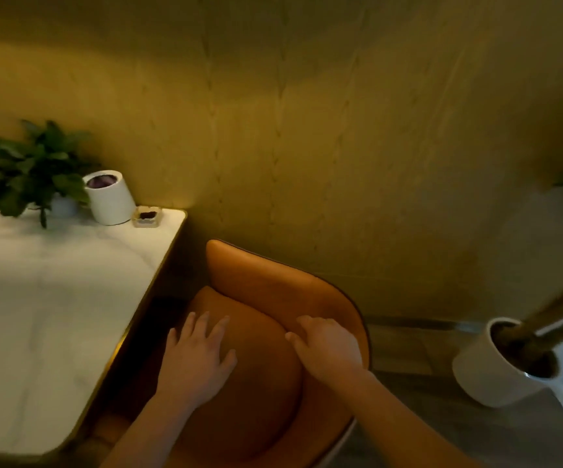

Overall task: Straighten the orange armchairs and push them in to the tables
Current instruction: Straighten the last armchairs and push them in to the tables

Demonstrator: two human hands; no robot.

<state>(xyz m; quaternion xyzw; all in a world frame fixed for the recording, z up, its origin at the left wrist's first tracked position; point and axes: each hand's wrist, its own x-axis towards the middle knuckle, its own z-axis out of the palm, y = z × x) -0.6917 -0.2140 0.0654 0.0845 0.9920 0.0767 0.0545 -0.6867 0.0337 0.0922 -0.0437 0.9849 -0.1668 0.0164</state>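
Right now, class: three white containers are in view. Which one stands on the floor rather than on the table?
The large white planter at lower right, beside the orange armchair. The white canister and the small plant pot both sit on the table.

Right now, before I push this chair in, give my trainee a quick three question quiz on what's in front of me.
1. True or false: both hands rest on the orange armchair.
2. Which stands nearest the table's far right corner: A) potted plant, B) white cylinder, C) small dish?
3. Fill in: the left hand lies flat on the seat ____.

Key
1. True; the right hand rests where seat meets backrest.
2. C
3. cushion
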